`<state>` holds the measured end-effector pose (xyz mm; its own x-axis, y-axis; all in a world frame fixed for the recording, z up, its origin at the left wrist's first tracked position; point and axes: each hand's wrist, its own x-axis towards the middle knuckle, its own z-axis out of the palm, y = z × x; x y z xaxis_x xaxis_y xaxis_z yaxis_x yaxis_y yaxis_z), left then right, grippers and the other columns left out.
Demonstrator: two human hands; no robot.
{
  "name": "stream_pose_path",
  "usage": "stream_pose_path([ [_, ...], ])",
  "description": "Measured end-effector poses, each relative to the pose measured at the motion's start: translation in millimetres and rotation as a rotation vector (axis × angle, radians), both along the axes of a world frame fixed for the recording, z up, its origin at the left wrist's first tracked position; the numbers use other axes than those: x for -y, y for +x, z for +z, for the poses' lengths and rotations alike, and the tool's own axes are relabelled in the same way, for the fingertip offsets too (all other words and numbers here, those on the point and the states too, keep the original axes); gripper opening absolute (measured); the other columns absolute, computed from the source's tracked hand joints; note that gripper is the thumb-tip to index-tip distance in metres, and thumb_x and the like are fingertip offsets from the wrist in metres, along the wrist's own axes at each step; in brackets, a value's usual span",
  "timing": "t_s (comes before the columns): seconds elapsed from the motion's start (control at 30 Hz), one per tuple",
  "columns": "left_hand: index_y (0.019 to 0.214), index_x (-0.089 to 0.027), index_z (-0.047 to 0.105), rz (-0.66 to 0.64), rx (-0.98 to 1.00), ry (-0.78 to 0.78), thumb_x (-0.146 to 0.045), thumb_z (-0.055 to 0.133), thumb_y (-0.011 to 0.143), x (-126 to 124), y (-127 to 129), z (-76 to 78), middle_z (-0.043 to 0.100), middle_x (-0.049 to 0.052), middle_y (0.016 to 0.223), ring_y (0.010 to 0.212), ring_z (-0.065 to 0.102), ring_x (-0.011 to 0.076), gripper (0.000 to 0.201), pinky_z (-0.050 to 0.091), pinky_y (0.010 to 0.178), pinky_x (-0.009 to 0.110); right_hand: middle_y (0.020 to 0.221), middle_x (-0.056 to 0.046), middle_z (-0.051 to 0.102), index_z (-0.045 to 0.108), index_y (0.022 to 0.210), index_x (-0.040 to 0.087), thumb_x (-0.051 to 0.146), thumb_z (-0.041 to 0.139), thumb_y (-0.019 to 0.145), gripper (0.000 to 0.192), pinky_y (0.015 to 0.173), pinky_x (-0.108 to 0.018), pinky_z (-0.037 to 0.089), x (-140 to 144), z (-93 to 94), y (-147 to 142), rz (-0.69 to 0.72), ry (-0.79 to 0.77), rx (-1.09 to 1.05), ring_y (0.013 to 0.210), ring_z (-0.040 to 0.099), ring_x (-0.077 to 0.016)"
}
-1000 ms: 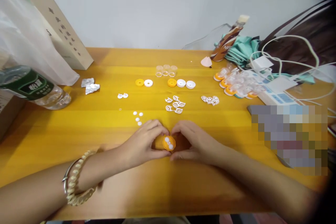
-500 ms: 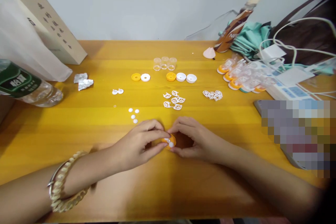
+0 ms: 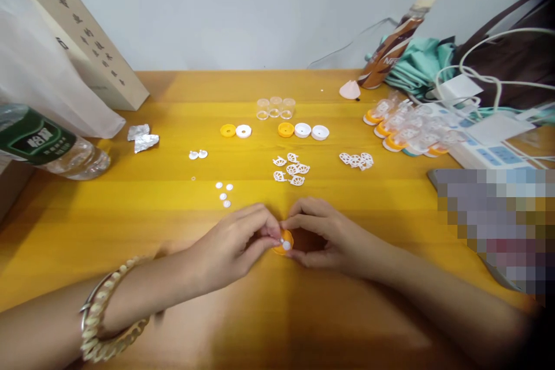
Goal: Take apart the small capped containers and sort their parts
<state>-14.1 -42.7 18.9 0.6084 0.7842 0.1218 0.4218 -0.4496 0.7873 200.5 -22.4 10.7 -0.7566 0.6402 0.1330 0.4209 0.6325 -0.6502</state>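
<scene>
Between my hands is a round orange plastic cap [image 3: 289, 235] with a small white gear-like piece [image 3: 287, 245] in it. My right hand [image 3: 336, 234] grips the cap's far and near edges between fingers and thumb. My left hand [image 3: 249, 237] pinches thumb and forefinger together at the cap's left side, on a small white part mostly hidden by the fingertips. Just beyond my left hand lie several small white discs [image 3: 223, 196]. Farther off are white spoked pieces [image 3: 292, 169] and two white round pieces [image 3: 202, 154].
Orange and white caps [image 3: 302, 130] and clear cylinders [image 3: 275, 107] stand in rows at the back. Finished-looking clear-topped toys [image 3: 396, 141] sit at right, beside a power strip [image 3: 481, 150]. A water bottle [image 3: 52, 144] lies left, near foil scraps [image 3: 145, 141]. A brown bottle [image 3: 390, 49] leans back right.
My left fingers have drawn together into a tighter pinch at the cap's left side, baring more of the cap's inside. My right hand still grips the cap. The whole view has shifted slightly.
</scene>
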Motion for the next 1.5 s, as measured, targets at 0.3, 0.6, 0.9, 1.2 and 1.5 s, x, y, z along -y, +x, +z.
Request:
stream_pose_path([
  [0.3, 0.079, -0.018, 0.061, 0.189, -0.321, 0.057, -0.013, 0.052, 0.081, -43.1, -35.1, 20.5, 0.065, -0.003, 0.077, 0.068, 0.058, 0.0107, 0.011, 0.042, 0.063, 0.021, 0.089, -0.006, 0.057, 0.063, 0.107, 0.019, 0.026, 0.062, 0.079, 0.029, 0.074, -0.029, 0.043, -1.7, -4.5, 2.3, 0.005, -0.014, -0.01, 0.081, 0.053, -0.0168],
  [0.6, 0.09, -0.018, 0.061, 0.121, -0.348, 0.259, -0.014, 0.049, 0.086, -38.4, -32.1, 15.7, 0.061, 0.003, 0.092, 0.083, 0.057, 0.014, 0.013, 0.045, 0.076, 0.026, 0.089, -0.005, 0.056, 0.057, 0.114, 0.019, 0.03, 0.065, 0.077, 0.039, 0.075, -0.029, 0.044, 1.3, -4.8, 1.6, -0.04, -0.018, -0.05, 0.082, 0.053, -0.0166],
  [0.9, 0.101, -0.019, 0.06, -0.124, -0.232, 0.415, -0.02, 0.047, 0.09, -8.4, 1.1, 8.4, 0.059, 0.006, 0.098, 0.087, 0.052, 0.0164, 0.017, 0.041, 0.078, 0.031, 0.086, -0.004, 0.057, 0.055, 0.088, 0.018, 0.033, 0.065, 0.078, 0.02, 0.071, -0.029, 0.041, 2.5, -10.7, -7.5, -0.107, 0.071, -0.035, 0.08, 0.051, -0.0164],
  [1.2, 0.095, -0.018, 0.059, -0.188, -0.431, 0.444, -0.026, 0.046, 0.091, -18.0, 10.0, 9.9, 0.058, 0.003, 0.087, 0.081, 0.051, 0.0164, 0.015, 0.036, 0.071, 0.03, 0.081, -0.002, 0.056, 0.054, 0.079, 0.018, 0.033, 0.071, 0.073, 0.024, 0.069, -0.027, 0.04, 2.2, -9.9, -7.3, -0.134, 0.047, -0.06, 0.076, 0.051, -0.0151],
  [1.5, 0.089, -0.015, 0.06, -0.256, -0.503, 0.752, -0.022, 0.041, 0.094, -14.4, 12.4, 7.1, 0.061, 0.005, 0.085, 0.077, 0.05, 0.0175, 0.021, 0.031, 0.066, 0.033, 0.078, -0.001, 0.056, 0.053, 0.074, 0.018, 0.029, 0.068, 0.076, 0.018, 0.07, -0.027, 0.04, 1.0, -10.2, -5.2, -0.131, 0.022, -0.061, 0.076, 0.052, -0.015],
])
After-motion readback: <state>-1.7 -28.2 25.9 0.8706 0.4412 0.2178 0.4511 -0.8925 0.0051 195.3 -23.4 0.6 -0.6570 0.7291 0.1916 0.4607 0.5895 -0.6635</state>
